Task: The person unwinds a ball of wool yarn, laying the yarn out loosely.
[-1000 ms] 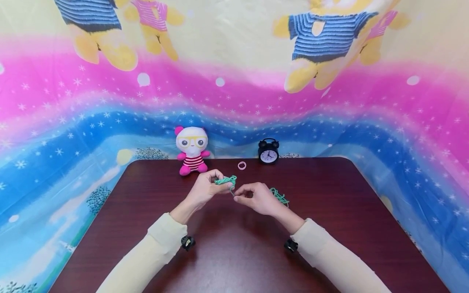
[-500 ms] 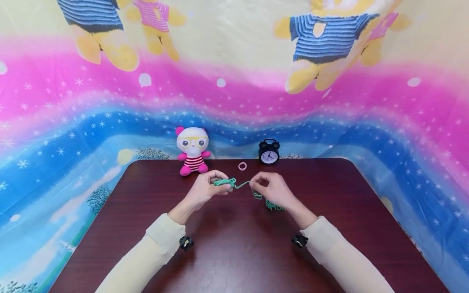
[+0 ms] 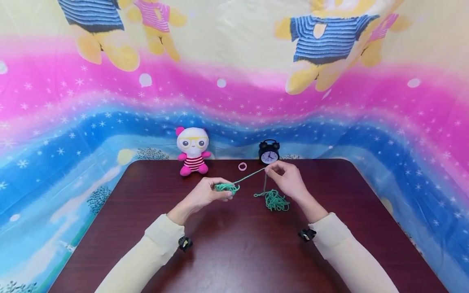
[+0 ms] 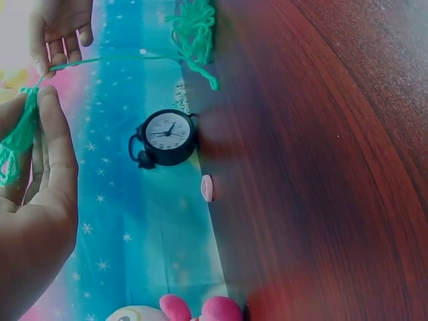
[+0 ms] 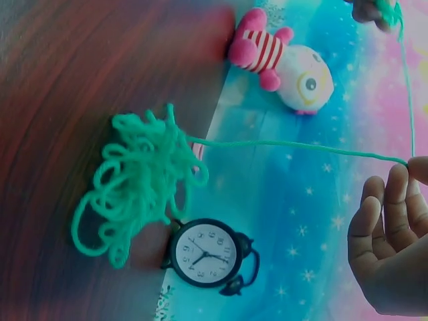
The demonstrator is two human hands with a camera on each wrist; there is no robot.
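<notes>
Between the thumb and fingers of my left hand (image 3: 205, 193) sits a small bundle of green yarn (image 3: 226, 188), also plain in the left wrist view. From it one strand (image 3: 250, 175) runs up, nearly straight, to my right hand (image 3: 288, 179), which pinches it between thumb and fingertips. Below the pinch the strand drops to a loose, loopy yarn pile (image 3: 275, 200) on the table, under and left of the right hand. In the right wrist view that tangled pile (image 5: 137, 180) shows many curls, and the strand leads from it to the pinching fingers (image 5: 396, 200).
A panda plush (image 3: 192, 151) in a striped outfit sits at the table's back edge. To its right lie a pink ring (image 3: 242, 166) and a black alarm clock (image 3: 269, 152), just behind the right hand. A printed cloth (image 3: 234, 101) hangs behind the dark table (image 3: 234, 252).
My right hand has moved right and up, away from the left, drawing the strand out long between them and lifting some from the pile. The left hand has dipped slightly.
</notes>
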